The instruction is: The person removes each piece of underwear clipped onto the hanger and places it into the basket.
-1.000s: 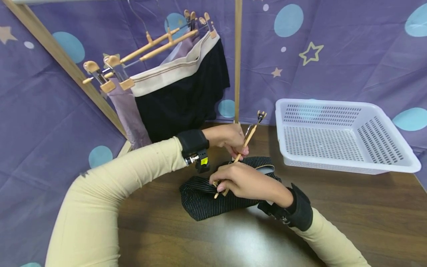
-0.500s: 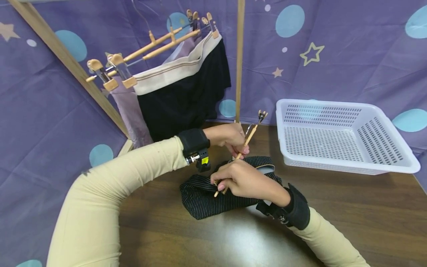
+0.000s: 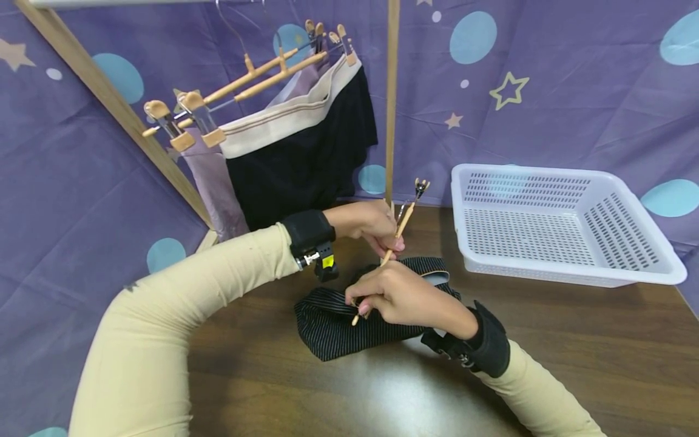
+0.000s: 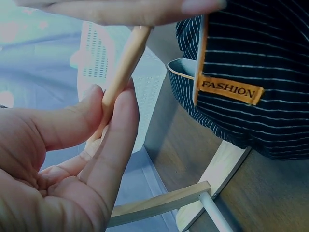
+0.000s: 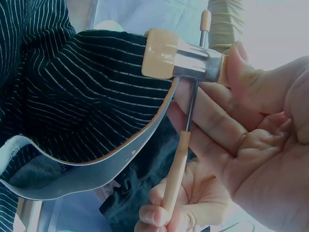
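In the head view my left hand (image 3: pixel 377 227) pinches the wooden bar of a clip hanger (image 3: pixel 405 221) between thumb and fingers. My right hand (image 3: pixel 401 294) is at the hanger's near end, its thumb against the end of a wood-and-metal clip (image 5: pixel 161 53). The clip's wooden jaws lie over the waistband edge of black pinstriped boxer briefs (image 3: pixel 338 337). Their grey inner waistband (image 5: pixel 87 179) hangs in an open loop in the right wrist view. An orange FASHION label (image 4: pixel 231 91) shows on the cloth. The hanger's far clip (image 3: pixel 420 189) holds nothing.
A white perforated basket (image 3: pixel 546 276) stands at the right on the wooden table (image 3: pixel 262 388). At the back left, black shorts with a cream waistband (image 3: pixel 289 121) and a lilac garment (image 3: pixel 213 182) hang from clip hangers. A wooden post (image 3: pixel 391 103) rises behind my hands.
My left hand and the hanger's far end have shifted slightly left. The right hand stays at the near clip, and the briefs lie almost as before.
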Demonstrator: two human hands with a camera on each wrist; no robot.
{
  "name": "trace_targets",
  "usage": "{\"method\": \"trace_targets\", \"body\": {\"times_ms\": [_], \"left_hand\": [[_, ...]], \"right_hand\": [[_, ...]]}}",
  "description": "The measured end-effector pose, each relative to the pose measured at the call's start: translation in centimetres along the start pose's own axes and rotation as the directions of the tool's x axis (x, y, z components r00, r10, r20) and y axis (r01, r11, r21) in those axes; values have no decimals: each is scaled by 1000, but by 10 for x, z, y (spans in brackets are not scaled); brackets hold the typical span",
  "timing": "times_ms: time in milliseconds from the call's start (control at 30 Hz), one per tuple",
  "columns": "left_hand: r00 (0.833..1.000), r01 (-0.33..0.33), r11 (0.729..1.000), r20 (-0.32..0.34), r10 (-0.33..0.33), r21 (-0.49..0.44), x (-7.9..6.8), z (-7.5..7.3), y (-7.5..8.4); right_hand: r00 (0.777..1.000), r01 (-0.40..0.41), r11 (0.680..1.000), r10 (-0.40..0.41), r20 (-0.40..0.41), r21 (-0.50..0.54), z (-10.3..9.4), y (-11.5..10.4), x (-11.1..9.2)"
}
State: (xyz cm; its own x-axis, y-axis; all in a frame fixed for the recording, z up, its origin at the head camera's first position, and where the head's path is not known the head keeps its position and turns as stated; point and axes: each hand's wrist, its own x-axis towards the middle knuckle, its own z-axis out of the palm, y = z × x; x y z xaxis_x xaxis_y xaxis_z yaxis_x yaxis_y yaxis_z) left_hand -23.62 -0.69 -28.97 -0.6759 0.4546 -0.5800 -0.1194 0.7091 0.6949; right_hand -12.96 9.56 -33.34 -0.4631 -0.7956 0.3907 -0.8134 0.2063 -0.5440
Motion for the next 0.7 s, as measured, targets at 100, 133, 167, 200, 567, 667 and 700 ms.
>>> {"method": "trace_targets", "body": {"times_ms": [100, 133, 167, 200, 567, 667, 700], "left_hand": [[1000, 6, 999, 2, -6, -37, -1, -2, -2], [1000, 6, 999, 2, -6, -45, -1, -2, -3], [1000, 5, 999, 1, -5, -51, -2, -2, -3], [1000, 7, 998, 1, -7, -59, -2, -3, -4], [1000, 13, 995, 24, -11, -96, -1, -7, -7], [1000, 8, 995, 22, -6, -98, -2, -8, -7], [1000, 7, 995, 19, -6, -98, -2, -8, -7]], "right_hand": [[1000, 23, 1000, -23, -8, 1, 1, 0, 0], [999, 28, 1000, -28, -14, -1, 1, 0, -1], [999, 33, 999, -33, -20, -3, 1, 1, -1], [999, 39, 999, -39, -28, -4, 1, 0, -1], [992, 96, 995, -95, -88, 6, 4, 3, 1], [990, 103, 995, -102, -97, 6, 5, 3, 1], [990, 102, 995, -101, -101, 8, 5, 3, 1]]}}
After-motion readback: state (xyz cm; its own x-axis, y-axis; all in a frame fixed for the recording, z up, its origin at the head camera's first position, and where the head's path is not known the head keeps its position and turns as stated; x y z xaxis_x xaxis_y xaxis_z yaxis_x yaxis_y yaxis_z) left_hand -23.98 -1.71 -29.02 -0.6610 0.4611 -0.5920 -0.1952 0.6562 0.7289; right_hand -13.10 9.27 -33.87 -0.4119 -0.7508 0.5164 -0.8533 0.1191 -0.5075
